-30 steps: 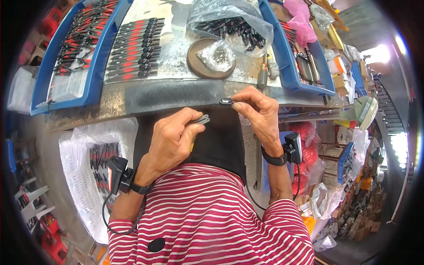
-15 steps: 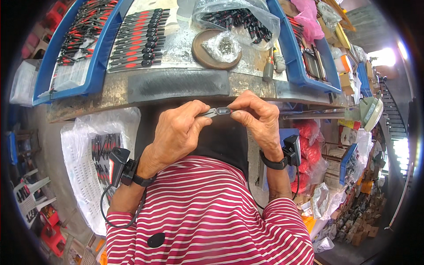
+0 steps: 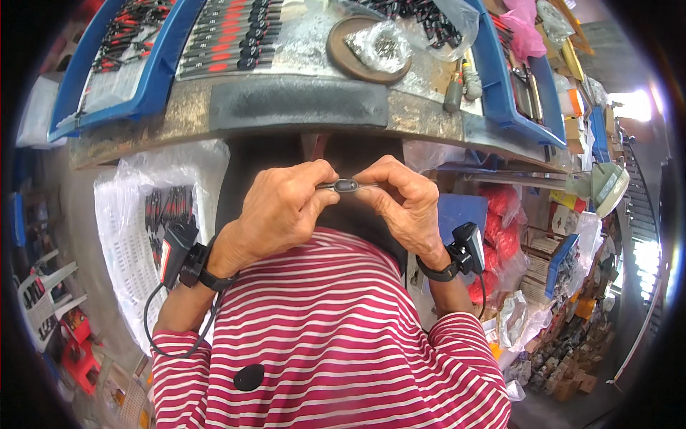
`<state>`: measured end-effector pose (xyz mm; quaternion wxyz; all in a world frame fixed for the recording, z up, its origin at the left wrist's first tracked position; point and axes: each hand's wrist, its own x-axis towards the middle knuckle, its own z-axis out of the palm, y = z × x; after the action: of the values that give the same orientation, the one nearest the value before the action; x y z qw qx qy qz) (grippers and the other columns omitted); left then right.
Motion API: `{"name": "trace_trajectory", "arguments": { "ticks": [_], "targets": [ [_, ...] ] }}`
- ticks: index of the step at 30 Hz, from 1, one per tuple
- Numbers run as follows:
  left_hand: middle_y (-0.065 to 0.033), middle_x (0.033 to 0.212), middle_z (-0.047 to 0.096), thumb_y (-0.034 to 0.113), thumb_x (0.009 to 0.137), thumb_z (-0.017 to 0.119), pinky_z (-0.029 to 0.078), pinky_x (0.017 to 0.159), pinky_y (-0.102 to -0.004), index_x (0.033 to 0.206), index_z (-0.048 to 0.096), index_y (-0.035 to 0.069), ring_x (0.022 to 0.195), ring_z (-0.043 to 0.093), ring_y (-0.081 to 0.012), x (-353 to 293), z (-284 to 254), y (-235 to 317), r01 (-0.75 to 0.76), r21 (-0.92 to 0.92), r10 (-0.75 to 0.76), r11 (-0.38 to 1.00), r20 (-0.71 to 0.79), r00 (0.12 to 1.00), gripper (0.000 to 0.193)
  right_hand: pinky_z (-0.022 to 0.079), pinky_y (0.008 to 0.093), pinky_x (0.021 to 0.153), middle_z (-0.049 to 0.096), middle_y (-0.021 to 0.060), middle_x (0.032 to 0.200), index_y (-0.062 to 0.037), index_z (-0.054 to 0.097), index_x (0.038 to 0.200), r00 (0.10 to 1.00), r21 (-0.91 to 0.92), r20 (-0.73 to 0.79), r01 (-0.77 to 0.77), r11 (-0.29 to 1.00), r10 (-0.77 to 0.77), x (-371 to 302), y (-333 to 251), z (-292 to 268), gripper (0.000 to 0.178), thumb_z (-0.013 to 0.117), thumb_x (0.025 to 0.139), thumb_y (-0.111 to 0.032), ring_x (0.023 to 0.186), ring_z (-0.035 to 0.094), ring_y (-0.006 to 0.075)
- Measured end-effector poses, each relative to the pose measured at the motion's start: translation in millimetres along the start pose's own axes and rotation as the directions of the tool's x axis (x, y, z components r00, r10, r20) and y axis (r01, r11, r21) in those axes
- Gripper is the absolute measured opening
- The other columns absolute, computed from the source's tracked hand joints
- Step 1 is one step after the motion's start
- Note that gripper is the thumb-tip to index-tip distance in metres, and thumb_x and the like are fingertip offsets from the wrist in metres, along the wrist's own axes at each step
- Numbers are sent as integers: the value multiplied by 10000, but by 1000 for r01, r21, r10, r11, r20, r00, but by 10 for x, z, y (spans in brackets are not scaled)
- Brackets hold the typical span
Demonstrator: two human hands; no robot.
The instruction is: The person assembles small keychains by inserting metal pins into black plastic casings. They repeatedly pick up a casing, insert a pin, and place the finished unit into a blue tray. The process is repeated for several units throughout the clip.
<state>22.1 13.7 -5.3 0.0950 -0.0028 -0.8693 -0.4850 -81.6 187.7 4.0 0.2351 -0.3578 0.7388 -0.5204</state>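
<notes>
In front of my body, just off the bench edge, I hold a small slim tool with a grey oval middle [image 3: 346, 186] level between both hands. My left hand [image 3: 286, 204] pinches its left end between thumb and forefinger. The right end is pinched the same way by my right hand [image 3: 401, 204]. Fingertips hide both ends, so the tool's exact kind is unclear. On the bench [image 3: 286, 132] beyond lies a row of slim red-and-black tools [image 3: 232, 36]. Right of them, a round wooden dish [image 3: 343, 53] carries a clear plastic bag [image 3: 382, 46] of small metal parts.
Blue trays stand at the left [image 3: 161, 68] and right [image 3: 504, 100] of the bench, holding tools. A screwdriver [image 3: 454, 89] lies near the right tray. Below left sits a white plastic-lined basket [image 3: 121, 229] with more red-and-black tools. Red bags [image 3: 500, 243] are stacked at the right.
Both hands have come slightly closer together, and the tool has shifted a little left. The bench sits higher in the picture. Both pinches stay on the tool.
</notes>
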Motion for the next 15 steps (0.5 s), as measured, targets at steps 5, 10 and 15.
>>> {"name": "trace_trajectory", "arguments": {
  "ticks": [5,10,15],
  "targets": [
    [-162,765,622,45,769,642,459,549,-381,911,590,-8,646,608,-336,-188,-10,-42,-26,2,26,1000,29,999,161,440,245,504,620,83,766,34,641,941,993,-99,105,66,993,-56,-128,27,134,124,645,819,15,577,576,114],
    [-127,771,624,58,761,658,470,522,-361,944,593,14,635,616,-302,-390,23,-47,-69,35,66,997,71,995,199,470,332,525,614,161,761,32,608,907,971,-159,180,187,970,-157,-257,35,242,118,636,803,-16,596,609,288],
    [-119,750,608,79,761,662,470,510,-346,891,545,13,632,619,-283,-564,96,-29,-73,25,68,997,152,986,187,468,321,512,610,171,725,30,605,877,970,-124,211,151,981,-123,-415,26,333,90,625,796,-2,579,610,295]
  ]
}}
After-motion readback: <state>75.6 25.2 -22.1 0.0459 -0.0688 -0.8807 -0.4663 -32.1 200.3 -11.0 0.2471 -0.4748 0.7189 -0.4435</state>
